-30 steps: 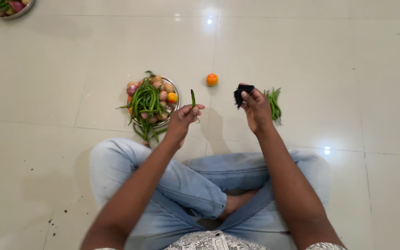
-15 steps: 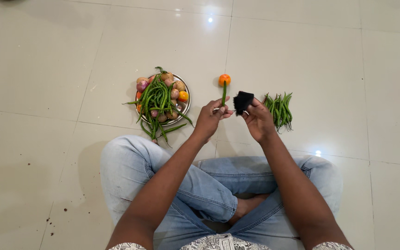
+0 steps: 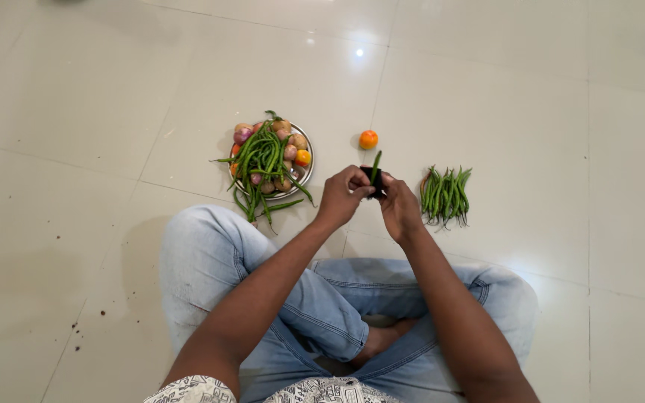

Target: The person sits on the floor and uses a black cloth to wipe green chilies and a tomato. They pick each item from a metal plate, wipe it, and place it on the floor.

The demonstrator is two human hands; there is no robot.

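Observation:
I sit cross-legged on a pale tiled floor. My left hand (image 3: 344, 194) pinches a single green chilli (image 3: 375, 165) that points upward. My right hand (image 3: 395, 204) presses a small black cloth (image 3: 373, 179) around the chilli's lower part, so both hands meet in front of me. A pile of loose green chillies (image 3: 445, 195) lies on the floor just right of my right hand. A steel plate (image 3: 302, 175) heaped with green chillies, small potatoes and onions stands to the left of my left hand.
A small orange tomato (image 3: 368, 139) rests on the floor beyond my hands. My bent knees in blue jeans (image 3: 315, 298) fill the near floor. Dark specks dot the tile at lower left (image 3: 76, 336).
My hands have come together: the right hand brought the black cloth leftward onto the chilli, which my left hand carried to the right. The view has also shifted slightly.

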